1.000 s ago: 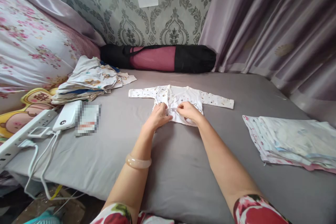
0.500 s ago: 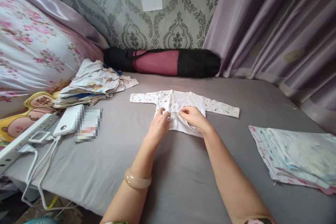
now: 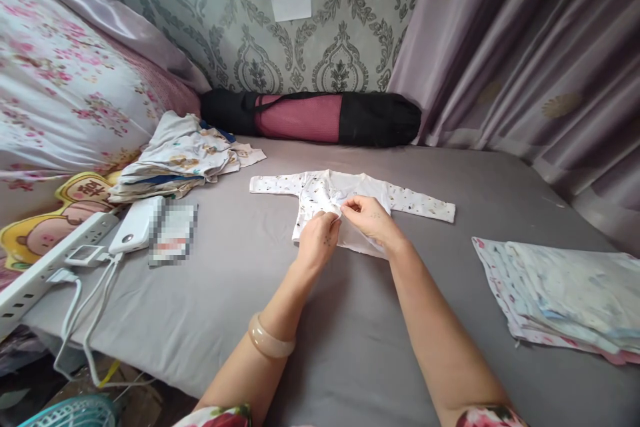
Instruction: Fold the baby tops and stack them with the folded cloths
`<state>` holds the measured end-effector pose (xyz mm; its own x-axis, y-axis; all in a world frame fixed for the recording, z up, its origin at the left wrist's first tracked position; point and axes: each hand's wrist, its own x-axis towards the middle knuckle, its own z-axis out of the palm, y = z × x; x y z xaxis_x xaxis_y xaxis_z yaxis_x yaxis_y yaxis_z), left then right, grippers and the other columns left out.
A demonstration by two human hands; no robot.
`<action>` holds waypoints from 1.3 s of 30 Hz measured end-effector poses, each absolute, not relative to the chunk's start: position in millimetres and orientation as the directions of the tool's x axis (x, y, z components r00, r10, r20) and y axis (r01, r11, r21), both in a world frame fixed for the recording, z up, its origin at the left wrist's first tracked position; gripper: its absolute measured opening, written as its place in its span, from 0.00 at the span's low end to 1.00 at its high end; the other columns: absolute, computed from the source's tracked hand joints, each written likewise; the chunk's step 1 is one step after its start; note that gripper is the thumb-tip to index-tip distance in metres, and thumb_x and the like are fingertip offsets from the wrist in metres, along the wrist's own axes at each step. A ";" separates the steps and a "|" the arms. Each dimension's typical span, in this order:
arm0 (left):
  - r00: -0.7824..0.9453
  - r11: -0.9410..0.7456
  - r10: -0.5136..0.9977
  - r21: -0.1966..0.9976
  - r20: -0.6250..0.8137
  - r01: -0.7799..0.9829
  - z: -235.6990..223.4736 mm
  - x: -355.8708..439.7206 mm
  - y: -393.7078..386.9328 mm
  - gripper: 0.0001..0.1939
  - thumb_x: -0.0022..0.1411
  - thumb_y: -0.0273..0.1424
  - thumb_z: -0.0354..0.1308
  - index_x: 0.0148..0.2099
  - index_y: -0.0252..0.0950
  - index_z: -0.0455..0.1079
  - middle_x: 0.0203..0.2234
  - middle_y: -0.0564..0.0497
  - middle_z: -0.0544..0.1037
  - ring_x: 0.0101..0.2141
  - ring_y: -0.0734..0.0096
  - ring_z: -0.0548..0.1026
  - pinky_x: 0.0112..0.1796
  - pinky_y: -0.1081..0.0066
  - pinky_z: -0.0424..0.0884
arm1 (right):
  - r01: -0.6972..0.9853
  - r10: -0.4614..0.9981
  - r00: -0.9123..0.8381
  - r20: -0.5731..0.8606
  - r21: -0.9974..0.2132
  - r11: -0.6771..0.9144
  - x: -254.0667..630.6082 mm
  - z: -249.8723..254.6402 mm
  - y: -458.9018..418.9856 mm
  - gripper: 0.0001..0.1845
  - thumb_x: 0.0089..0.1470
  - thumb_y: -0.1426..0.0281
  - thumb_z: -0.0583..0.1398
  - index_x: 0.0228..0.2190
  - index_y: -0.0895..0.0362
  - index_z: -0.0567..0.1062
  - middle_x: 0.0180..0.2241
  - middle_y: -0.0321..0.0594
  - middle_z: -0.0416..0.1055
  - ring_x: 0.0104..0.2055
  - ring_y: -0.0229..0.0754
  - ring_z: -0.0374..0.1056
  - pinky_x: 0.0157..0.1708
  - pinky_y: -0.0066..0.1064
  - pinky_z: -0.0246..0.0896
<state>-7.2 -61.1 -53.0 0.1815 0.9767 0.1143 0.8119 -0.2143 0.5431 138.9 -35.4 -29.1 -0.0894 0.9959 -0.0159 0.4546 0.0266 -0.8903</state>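
A small white baby shirt (image 3: 313, 190) with a dotted print lies spread on the grey sheet, both long sleeves stretched out to the sides. Over its front, my left hand (image 3: 320, 237) is closed, thumb and fingers pinching at the shirt's cloth near the middle. Just right of it, my right hand (image 3: 367, 217) also pinches the cloth, with the fingertips of both hands close together. Exactly what part of the shirt sits between the fingertips is too small to make out. My hands hide much of the lower front.
Folded clothes (image 3: 175, 153) lie at the back left, and a stack of folded cloths (image 3: 565, 293) at the right. A power strip (image 3: 55, 267), a white power bank (image 3: 137, 227) and cables occupy the left edge. A black and pink rolled bag (image 3: 300, 119) rests against the wall.
My left hand has moved right and its fingers have closed in toward the right hand's fingertips. My right hand has stayed nearly in place. The view has shifted slightly.
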 end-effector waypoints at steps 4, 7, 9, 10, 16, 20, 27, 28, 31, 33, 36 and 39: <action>0.268 -0.237 0.963 0.486 0.005 0.841 -56.5 -2.4 -66.0 0.15 0.67 0.27 0.44 0.46 0.38 0.72 0.35 0.45 0.71 0.36 0.63 0.73 0.37 0.68 0.68 | 0.487 0.993 -0.120 -0.020 -0.872 0.042 136.8 -28.8 -37.0 0.08 0.50 0.69 0.57 0.31 0.57 0.77 0.31 0.35 0.75 0.35 0.40 0.69 0.37 0.27 0.59; 0.360 -0.302 0.932 0.452 -0.045 0.839 -54.9 -0.8 -71.9 0.12 0.63 0.26 0.49 0.46 0.36 0.71 0.39 0.42 0.71 0.41 0.59 0.72 0.41 0.63 0.70 | 0.507 0.987 -0.158 -0.033 -0.860 0.052 133.3 -30.4 -38.2 0.08 0.50 0.70 0.57 0.30 0.57 0.76 0.30 0.35 0.74 0.34 0.39 0.68 0.35 0.27 0.59; 0.429 -0.363 0.903 0.488 -0.026 0.794 -49.4 -3.1 -75.5 0.12 0.59 0.28 0.55 0.46 0.36 0.72 0.41 0.42 0.72 0.43 0.57 0.71 0.45 0.61 0.69 | 0.518 0.983 -0.182 -0.031 -0.852 0.069 130.1 -33.4 -38.9 0.08 0.50 0.70 0.56 0.28 0.57 0.76 0.29 0.34 0.73 0.33 0.38 0.67 0.33 0.26 0.58; 0.463 -0.385 0.886 0.525 -0.018 0.759 -45.3 -5.8 -76.5 0.12 0.58 0.29 0.56 0.45 0.36 0.72 0.40 0.43 0.73 0.43 0.58 0.72 0.45 0.62 0.69 | 0.524 0.981 -0.191 -0.025 -0.848 0.080 128.4 -35.5 -39.1 0.08 0.50 0.70 0.56 0.28 0.57 0.76 0.28 0.34 0.73 0.32 0.38 0.66 0.33 0.26 0.58; 0.353 -0.157 0.921 0.669 -0.166 0.726 -25.3 -42.3 -66.0 0.16 0.63 0.36 0.48 0.32 0.35 0.74 0.22 0.52 0.74 0.27 0.69 0.71 0.30 0.72 0.65 | 0.490 0.920 -0.334 -0.205 -0.871 -0.017 128.2 -36.3 -40.7 0.10 0.54 0.69 0.58 0.24 0.59 0.75 0.23 0.34 0.72 0.27 0.37 0.68 0.25 0.23 0.59; -0.086 0.109 0.994 0.529 -0.068 0.841 -32.1 -67.8 -51.1 0.14 0.63 0.37 0.50 0.36 0.37 0.74 0.32 0.48 0.79 0.36 0.63 0.75 0.34 0.71 0.65 | 0.449 0.921 -0.186 -0.343 -0.863 -0.231 162.5 -16.4 -40.5 0.09 0.56 0.70 0.61 0.25 0.60 0.74 0.29 0.42 0.77 0.28 0.37 0.72 0.23 0.22 0.63; -0.167 0.252 0.961 0.453 -0.220 0.855 -42.0 -79.1 -43.3 0.13 0.59 0.40 0.55 0.38 0.36 0.73 0.33 0.44 0.80 0.35 0.60 0.77 0.33 0.69 0.66 | 0.636 0.775 0.145 -0.615 -0.542 -0.549 229.1 -20.7 -42.2 0.16 0.56 0.66 0.64 0.21 0.61 0.73 0.19 0.44 0.74 0.19 0.37 0.69 0.18 0.24 0.63; -0.158 0.250 0.960 0.458 -0.230 0.853 -42.2 -78.0 -43.5 0.13 0.59 0.39 0.55 0.36 0.36 0.73 0.31 0.45 0.80 0.34 0.61 0.77 0.32 0.70 0.66 | 0.640 0.750 0.117 -0.651 -0.528 -0.558 230.9 -23.6 -42.5 0.16 0.55 0.65 0.65 0.20 0.61 0.73 0.19 0.44 0.74 0.19 0.37 0.69 0.18 0.24 0.64; -0.122 0.231 0.960 0.473 -0.251 0.850 -44.8 -75.1 -43.8 0.11 0.56 0.40 0.57 0.32 0.36 0.72 0.25 0.47 0.78 0.30 0.62 0.76 0.28 0.70 0.64 | 0.650 0.703 -0.013 -0.711 -0.540 -0.535 228.9 -27.6 -43.0 0.16 0.51 0.64 0.68 0.20 0.62 0.74 0.20 0.45 0.75 0.18 0.35 0.69 0.19 0.23 0.63; -0.097 0.211 0.964 0.487 -0.248 0.847 -47.8 -74.8 -43.4 0.12 0.56 0.40 0.57 0.28 0.36 0.70 0.22 0.49 0.76 0.28 0.63 0.75 0.26 0.71 0.62 | 0.667 0.697 -0.047 -0.715 -0.542 -0.511 226.8 -27.8 -43.0 0.16 0.50 0.65 0.68 0.20 0.62 0.74 0.20 0.44 0.75 0.18 0.34 0.68 0.18 0.21 0.62; -0.086 0.195 0.970 0.512 -0.229 0.837 -52.0 -77.7 -41.9 0.13 0.55 0.39 0.57 0.25 0.37 0.66 0.20 0.50 0.73 0.26 0.65 0.73 0.25 0.72 0.60 | 0.702 0.720 -0.038 -0.693 -0.532 -0.474 228.0 -29.6 -42.3 0.15 0.48 0.66 0.68 0.19 0.61 0.73 0.20 0.42 0.75 0.17 0.32 0.66 0.17 0.21 0.60; -0.105 0.206 0.970 0.508 -0.219 0.836 -53.3 -82.9 -40.6 0.11 0.55 0.39 0.57 0.26 0.37 0.66 0.20 0.51 0.73 0.26 0.66 0.73 0.24 0.73 0.60 | 0.741 0.734 -0.042 -0.678 -0.514 -0.433 232.2 -34.1 -40.8 0.14 0.45 0.66 0.69 0.18 0.61 0.73 0.20 0.42 0.75 0.16 0.31 0.64 0.16 0.21 0.58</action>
